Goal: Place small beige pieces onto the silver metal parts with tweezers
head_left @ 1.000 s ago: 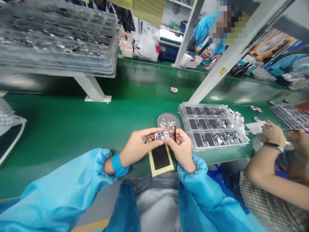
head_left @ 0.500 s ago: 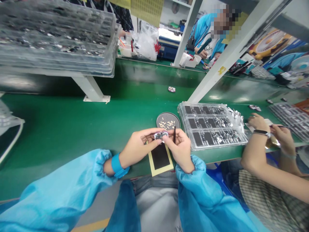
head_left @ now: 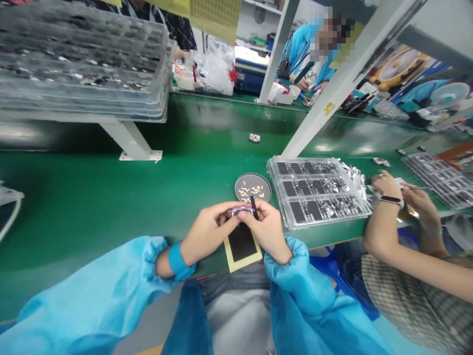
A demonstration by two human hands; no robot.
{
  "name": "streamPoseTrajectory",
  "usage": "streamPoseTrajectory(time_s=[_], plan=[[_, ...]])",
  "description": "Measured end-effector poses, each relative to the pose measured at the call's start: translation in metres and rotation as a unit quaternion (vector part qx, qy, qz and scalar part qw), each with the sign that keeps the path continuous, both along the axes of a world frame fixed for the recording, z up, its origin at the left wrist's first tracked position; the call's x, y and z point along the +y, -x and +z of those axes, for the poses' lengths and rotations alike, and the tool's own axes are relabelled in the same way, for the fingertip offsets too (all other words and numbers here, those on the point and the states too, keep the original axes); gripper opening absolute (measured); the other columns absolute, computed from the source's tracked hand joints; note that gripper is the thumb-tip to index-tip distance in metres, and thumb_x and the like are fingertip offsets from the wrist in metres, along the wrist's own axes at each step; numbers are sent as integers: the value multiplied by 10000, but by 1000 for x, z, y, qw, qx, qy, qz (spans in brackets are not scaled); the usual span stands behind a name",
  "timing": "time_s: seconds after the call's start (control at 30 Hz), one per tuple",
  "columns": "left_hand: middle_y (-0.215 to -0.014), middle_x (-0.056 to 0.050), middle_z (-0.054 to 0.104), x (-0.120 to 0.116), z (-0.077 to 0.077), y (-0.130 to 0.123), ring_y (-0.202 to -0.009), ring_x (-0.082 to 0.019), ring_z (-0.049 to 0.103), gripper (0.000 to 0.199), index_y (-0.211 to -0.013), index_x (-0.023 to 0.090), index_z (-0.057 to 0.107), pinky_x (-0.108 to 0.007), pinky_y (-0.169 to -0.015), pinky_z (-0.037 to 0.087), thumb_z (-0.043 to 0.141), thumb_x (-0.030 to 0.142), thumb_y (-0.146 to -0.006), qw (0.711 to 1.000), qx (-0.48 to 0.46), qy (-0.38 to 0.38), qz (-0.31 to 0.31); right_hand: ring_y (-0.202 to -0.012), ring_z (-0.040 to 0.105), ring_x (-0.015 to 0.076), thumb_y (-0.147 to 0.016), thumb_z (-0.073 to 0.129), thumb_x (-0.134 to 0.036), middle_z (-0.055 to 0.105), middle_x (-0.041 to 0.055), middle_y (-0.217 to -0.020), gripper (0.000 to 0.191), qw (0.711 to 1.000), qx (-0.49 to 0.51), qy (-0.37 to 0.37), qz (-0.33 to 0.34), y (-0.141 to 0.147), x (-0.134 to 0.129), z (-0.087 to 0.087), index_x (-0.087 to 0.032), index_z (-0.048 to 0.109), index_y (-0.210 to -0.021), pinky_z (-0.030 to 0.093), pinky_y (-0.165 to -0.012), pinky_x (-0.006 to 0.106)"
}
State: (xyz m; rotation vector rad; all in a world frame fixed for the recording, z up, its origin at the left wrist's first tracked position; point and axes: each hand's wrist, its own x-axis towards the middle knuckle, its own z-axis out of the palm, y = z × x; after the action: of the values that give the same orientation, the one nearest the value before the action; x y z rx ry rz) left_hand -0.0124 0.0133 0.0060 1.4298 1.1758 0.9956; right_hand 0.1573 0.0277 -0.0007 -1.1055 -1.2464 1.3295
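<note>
Between my two hands is a small rounded electronic housing [head_left: 239,210] with a white and purple rim, its inside largely covered by my thumbs. My left hand [head_left: 205,229] grips it from the left, thumb on top. From the right, my right hand [head_left: 269,229] presses its thumb on the same part. A thin dark tool, perhaps tweezers [head_left: 253,203], sticks up from the right hand's fingers. Below the hands lies a black pad with a yellow border [head_left: 229,259]. Just beyond them stands a round grey dish [head_left: 260,178] with small pale pieces in it.
A clear compartment tray [head_left: 275,197] of dark screens and silvery parts sits to the right. Beside it work a co-worker's hands [head_left: 388,185]. Stacked trays [head_left: 158,106] rest on a raised shelf at left. Another small housing [head_left: 254,138] lies farther back. A slanted white post [head_left: 314,111] rises behind the tray.
The housing has tipped so its inside shows less, and my thumbs have come together over it. The dark tool now leans left. The whole view has shifted slightly.
</note>
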Motion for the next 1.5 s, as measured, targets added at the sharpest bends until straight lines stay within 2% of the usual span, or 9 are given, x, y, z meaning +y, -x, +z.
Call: streamPoseTrajectory(time_s=[0.3,0.63,0.8,0.97,1.07,1.17,1.27,1.4,1.5], plan=[[-948,-12,749,-3,1,-4,-667,-124,536,245,-1116,212,780,-235,-599,419,660,307,-925,992,57,-103,31,-718,611,154,-737,871,-408,668,-1,-768,329,1000,8,-4,28,-3,0,-7,-192,632,-803,509,-662,263],[-1027,-19,743,-12,1,-3,-852,-143,654,244,-1177,229,748,-240,-779,493,629,197,-966,970,106,-216,36,-747,611,171,-796,820,-461,667,11,-783,343,998,-45,-39,21,-3,-5,-1,-201,600,-759,519,-727,303],[-991,-22,744,-12,0,-4,-800,-145,649,230,-1159,226,750,-248,-725,490,625,196,-968,966,111,-230,43,-744,603,175,-795,813,-487,657,14,-782,354,997,-58,-43,16,-2,-5,-2,-202,606,-764,509,-707,298],[-1003,-26,742,-13,0,-4,-856,-142,665,232,-1162,201,738,-240,-799,494,620,169,-964,958,108,-263,46,-677,563,146,-797,814,-465,626,-5,-728,348,997,-59,-55,-7,-1,-6,-6,-194,601,-748,478,-657,271],[-1019,-29,745,-11,1,-5,-834,-150,655,215,-1129,204,754,-248,-763,494,628,205,-954,969,101,-218,52,-672,575,147,-775,832,-468,645,-2,-732,342,998,-44,-36,-14,1,-5,-6,-189,634,-778,489,-648,269],[-1010,-51,752,-7,-1,-6,-802,-178,660,230,-1087,188,767,-264,-692,506,672,309,-916,994,26,-93,52,-671,593,160,-723,868,-476,668,5,-737,360,999,-52,-4,-6,-2,-4,-2,-182,677,-809,506,-634,276],[-975,-76,749,-3,-5,-5,-802,-206,671,315,-1105,154,755,-285,-691,527,704,368,-879,998,-52,-10,30,-694,600,166,-758,844,-454,664,9,-758,308,993,-110,-47,5,-12,-3,5,-189,701,-827,507,-644,278],[-902,-47,735,-2,-6,-4,-673,-151,591,277,-1093,172,766,-246,-587,454,665,289,-863,999,5,-39,28,-816,636,186,-931,684,-396,672,30,-845,196,980,-137,-147,-17,-25,0,16,-217,714,-857,519,-754,308],[-870,-19,723,-3,-5,-4,-633,-126,539,266,-1076,201,772,-235,-566,410,630,217,-852,993,72,-96,25,-818,635,188,-932,696,-331,667,30,-853,132,967,-164,-193,6,-30,4,23,-224,727,-862,516,-766,322]])
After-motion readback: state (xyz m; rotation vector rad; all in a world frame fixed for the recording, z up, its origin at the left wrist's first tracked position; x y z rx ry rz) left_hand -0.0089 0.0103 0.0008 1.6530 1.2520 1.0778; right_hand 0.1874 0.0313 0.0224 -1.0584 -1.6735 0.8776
